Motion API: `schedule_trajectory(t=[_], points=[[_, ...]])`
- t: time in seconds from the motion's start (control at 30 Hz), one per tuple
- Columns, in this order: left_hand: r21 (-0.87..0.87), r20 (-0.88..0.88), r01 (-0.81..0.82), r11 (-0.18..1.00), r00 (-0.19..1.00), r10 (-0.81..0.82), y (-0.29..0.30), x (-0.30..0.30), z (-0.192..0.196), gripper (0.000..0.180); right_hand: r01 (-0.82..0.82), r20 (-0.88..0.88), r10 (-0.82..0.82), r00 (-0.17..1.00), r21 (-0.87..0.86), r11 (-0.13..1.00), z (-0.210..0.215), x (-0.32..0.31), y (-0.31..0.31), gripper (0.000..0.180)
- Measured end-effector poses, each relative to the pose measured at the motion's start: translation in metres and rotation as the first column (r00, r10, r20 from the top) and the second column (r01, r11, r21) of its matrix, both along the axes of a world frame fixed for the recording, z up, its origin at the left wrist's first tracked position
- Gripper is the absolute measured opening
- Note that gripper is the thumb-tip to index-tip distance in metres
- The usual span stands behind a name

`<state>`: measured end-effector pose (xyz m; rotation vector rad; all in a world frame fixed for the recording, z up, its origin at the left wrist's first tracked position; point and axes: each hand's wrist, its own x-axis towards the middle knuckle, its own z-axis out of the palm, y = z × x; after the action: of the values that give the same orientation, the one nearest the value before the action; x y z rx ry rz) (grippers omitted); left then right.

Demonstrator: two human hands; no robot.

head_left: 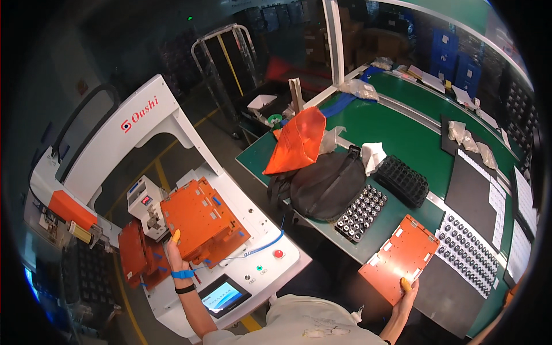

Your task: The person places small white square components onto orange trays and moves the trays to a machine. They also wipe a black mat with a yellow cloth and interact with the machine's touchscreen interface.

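Observation:
My left hand (pixel 174 253), with a yellow cover on its thumb and a blue strap at the wrist, is closed at the near left edge of an orange fixture plate (pixel 198 213). That plate lies over another orange piece on the white bench machine (pixel 276 264); my fingers are mostly hidden. At the right, my right hand (pixel 407 296) grips the lower corner of a second orange fixture plate (pixel 397 259). Its yellow-covered thumb lies on top, and its fingers are out of sight underneath. This plate is tilted at the front edge of the green table (pixel 402 123).
The machine's white arch (pixel 129 126) rises at the left, near another orange fixture (pixel 133 253). A touchscreen (pixel 224 294) and red button (pixel 279 253) sit in front. The table holds a black bag (pixel 325 187), black trays (pixel 402 181) and a white sheet of small parts (pixel 468 253).

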<state>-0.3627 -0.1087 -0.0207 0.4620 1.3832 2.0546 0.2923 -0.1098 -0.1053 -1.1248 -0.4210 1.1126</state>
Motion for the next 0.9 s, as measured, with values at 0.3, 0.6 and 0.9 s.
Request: schedule_trajectory(t=[0.3, 0.6, 0.9], points=[[-0.1, -0.061, -0.039, 0.994, 0.998, 0.033, 0.001, 0.003, 0.009, 0.026, 0.052, 0.006, -0.052, 0.999, -0.048, 0.997, 0.001, -0.004, 0.002, 0.051], [-0.425, -0.27, -0.025, 0.905, 0.957, -0.101, 0.002, -0.026, -0.002, 0.016, 0.04, 0.029, -0.039, 0.999, -0.064, 0.997, 0.013, -0.012, 0.002, 0.049], [-0.754, -0.635, -0.384, 0.534, 0.633, -0.442, 0.016, -0.028, 0.026, 0.057, -0.029, 0.104, 0.036, 0.994, -0.072, 0.997, 0.007, -0.004, -0.002, 0.047]])
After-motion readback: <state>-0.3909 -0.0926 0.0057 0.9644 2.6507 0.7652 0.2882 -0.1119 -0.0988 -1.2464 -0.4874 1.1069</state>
